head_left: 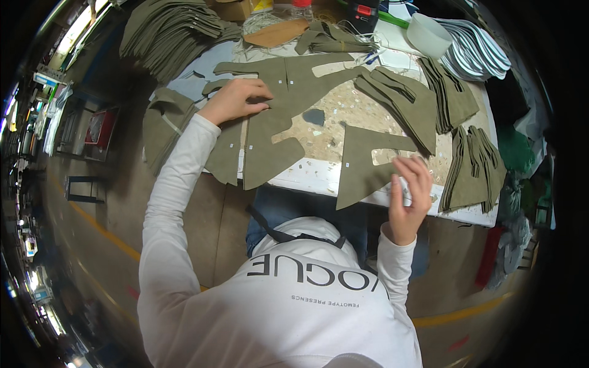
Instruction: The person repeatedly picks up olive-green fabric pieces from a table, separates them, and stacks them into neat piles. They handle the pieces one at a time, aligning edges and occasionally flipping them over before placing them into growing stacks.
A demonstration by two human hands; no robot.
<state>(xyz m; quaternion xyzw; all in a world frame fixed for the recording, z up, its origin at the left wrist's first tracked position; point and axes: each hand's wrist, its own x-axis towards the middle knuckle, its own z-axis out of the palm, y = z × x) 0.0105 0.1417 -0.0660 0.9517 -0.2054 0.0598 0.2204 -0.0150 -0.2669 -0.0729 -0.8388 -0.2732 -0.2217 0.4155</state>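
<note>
On L half of table [316, 176]: see big green pcs [273, 126], flat, right under tips of L hand [236, 101]. Lying side by side w/ a thin pale line btwn, & poking a bit past table's front edge. At R-front of table: see notched green pc [358, 153], just L of R hand [411, 202] & partly below its fingers, w/ pointy bottom hanging over table's front edge.

Now boxes & tubs. Off to L of table, down low: red box [109, 127], w/ some pale stuff, too blurry to name. At table's back edge, L of mid: brown box [232, 10]; can't see in. At mid of back edge: red-lid jar [302, 6]; can't tell what's in. At table's back R: white tub [429, 35]; can't see in.

Next, grip. Over table's L half: L hand w/ bent fingers, tips down on big green pcs, thumb close to pointer. Can't tell if pinching an edge or just pressing. At table's front edge, R side: R hand, a bit blurry, spread loose, w/ thumb well away from fingers. Can't tell if touching notched green pc.

Also at table's back L: tall green pile [172, 30]. At table's back R corner: pale blue pile [472, 49]. At table's R end: green stack [472, 172].
</note>
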